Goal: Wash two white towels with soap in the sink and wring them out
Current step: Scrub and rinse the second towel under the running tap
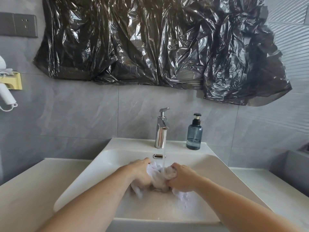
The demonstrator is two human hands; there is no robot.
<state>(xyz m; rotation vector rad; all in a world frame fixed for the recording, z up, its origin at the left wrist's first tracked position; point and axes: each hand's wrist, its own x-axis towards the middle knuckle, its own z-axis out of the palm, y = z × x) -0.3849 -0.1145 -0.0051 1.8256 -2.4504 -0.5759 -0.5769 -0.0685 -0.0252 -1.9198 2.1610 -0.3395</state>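
Towel (160,175) between two hands

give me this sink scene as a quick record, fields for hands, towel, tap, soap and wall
left hand: grips the towel's left side
right hand: grips the towel's right side
towel: white, bunched, wet, held in the sink under the stream
tap: chrome, running
soap bottle: blue, black pump, upright on the sink ledge right of the tap
wall: black plastic sheet above; hair dryer at left
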